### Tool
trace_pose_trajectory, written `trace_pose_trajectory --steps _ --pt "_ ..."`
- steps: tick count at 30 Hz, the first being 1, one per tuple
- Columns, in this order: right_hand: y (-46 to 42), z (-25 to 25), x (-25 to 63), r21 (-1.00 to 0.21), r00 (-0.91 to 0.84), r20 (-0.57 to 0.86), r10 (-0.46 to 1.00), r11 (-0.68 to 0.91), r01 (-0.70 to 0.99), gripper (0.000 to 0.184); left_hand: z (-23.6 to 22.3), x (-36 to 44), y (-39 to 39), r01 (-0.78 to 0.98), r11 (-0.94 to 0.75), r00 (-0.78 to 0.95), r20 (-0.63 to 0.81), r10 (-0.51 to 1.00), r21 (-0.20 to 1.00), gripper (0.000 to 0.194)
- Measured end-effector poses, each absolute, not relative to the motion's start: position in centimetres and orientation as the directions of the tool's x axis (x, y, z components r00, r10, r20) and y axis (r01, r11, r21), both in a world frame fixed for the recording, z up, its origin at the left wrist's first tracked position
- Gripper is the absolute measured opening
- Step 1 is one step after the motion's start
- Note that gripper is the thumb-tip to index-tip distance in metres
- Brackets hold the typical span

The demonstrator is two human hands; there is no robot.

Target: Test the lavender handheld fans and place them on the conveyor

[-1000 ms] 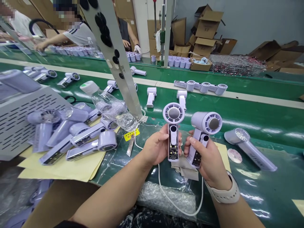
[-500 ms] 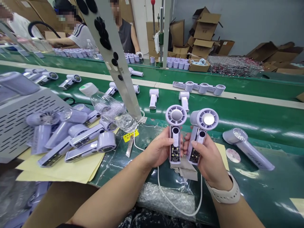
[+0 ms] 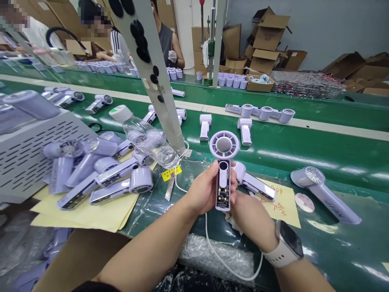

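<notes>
My left hand (image 3: 203, 188) is closed around the handle of a lilac handheld fan (image 3: 224, 146), held upright with its round grille and bare circuit board facing me. My right hand (image 3: 251, 219) reaches in just behind and below that handle; its fingers are hidden, so I cannot see what they hold. Beside them a greyish cloth (image 3: 234, 222) shows only in part. A second lilac fan (image 3: 258, 186) lies on its side just beyond my right hand, partly over a yellow sheet with red writing (image 3: 282, 205). A white cable (image 3: 225, 265) loops below my hands.
Several lilac fans (image 3: 115, 190) are piled on yellow sheets at left, near a perforated grey box (image 3: 54, 142). A water bottle (image 3: 148, 138) leans by a metal post (image 3: 164, 89). Another fan (image 3: 328, 194) lies at right. More fans sit on the green conveyor (image 3: 334, 142); co-workers stand beyond.
My right hand has let go of the second fan, which now lies on the table, and has moved in beneath the held fan. My left hand still holds its fan upright.
</notes>
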State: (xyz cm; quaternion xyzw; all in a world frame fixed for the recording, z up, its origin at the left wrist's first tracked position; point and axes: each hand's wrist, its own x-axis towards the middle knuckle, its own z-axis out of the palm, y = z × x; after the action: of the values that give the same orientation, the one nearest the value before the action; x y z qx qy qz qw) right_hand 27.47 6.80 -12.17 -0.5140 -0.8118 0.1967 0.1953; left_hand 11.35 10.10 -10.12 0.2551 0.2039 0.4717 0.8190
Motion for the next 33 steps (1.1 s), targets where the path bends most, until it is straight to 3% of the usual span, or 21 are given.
trace_pose_trajectory --steps 3,6,8,11,13,17,23,27,30,33 --pt "6.7 -11.2 27.4 -0.691 -0.236 0.223 0.946 0.324 0.646 0.021 -10.5 11.5 10.1 -0.630 0.386 0.422 -0.119 0.899 0.674 0.053" --pt "6.5 -10.4 27.4 -0.862 -0.052 0.356 0.933 0.349 0.366 0.012 -11.0 12.1 9.7 -0.548 0.373 0.374 -0.179 0.910 0.749 0.057" --pt "6.2 -10.4 27.0 -0.879 0.051 0.402 0.914 0.369 0.303 0.002 -11.4 12.6 9.2 -0.472 0.381 0.384 -0.203 0.901 0.795 0.061" --pt "5.9 -10.4 26.4 -0.847 0.173 0.463 0.869 0.377 0.374 0.007 -11.7 12.8 8.6 -0.387 0.398 0.470 -0.194 0.861 0.832 0.063" --pt "5.7 -10.1 26.3 -0.788 0.075 0.525 0.848 0.450 0.421 0.010 -11.8 12.7 8.6 -0.385 0.358 0.433 -0.177 0.884 0.851 0.057" --pt "5.5 -9.5 26.1 -0.725 -0.182 0.531 0.828 0.555 0.408 0.019 -12.0 12.1 9.3 -0.372 0.169 0.170 -0.112 0.979 0.913 0.044" --pt "6.4 -9.7 26.1 -0.757 0.090 0.540 0.837 0.436 0.486 0.015 -12.2 13.0 9.3 -0.348 0.436 0.481 -0.241 0.843 0.830 0.062" --pt "6.3 -9.7 26.1 -0.748 0.018 0.511 0.859 0.435 0.501 0.019 -12.2 13.5 9.2 -0.435 0.422 0.329 -0.296 0.897 0.795 0.056" --pt "5.8 -9.8 25.6 -0.736 -0.163 0.488 0.858 0.504 0.451 0.023 -11.5 12.6 9.8 -0.493 0.330 0.156 -0.292 0.944 0.805 0.050" --pt "5.8 -10.2 25.5 -0.749 -0.526 0.383 0.759 0.589 0.305 0.027 -10.1 11.2 10.4 -0.541 0.263 0.129 -0.230 0.965 0.799 0.049"
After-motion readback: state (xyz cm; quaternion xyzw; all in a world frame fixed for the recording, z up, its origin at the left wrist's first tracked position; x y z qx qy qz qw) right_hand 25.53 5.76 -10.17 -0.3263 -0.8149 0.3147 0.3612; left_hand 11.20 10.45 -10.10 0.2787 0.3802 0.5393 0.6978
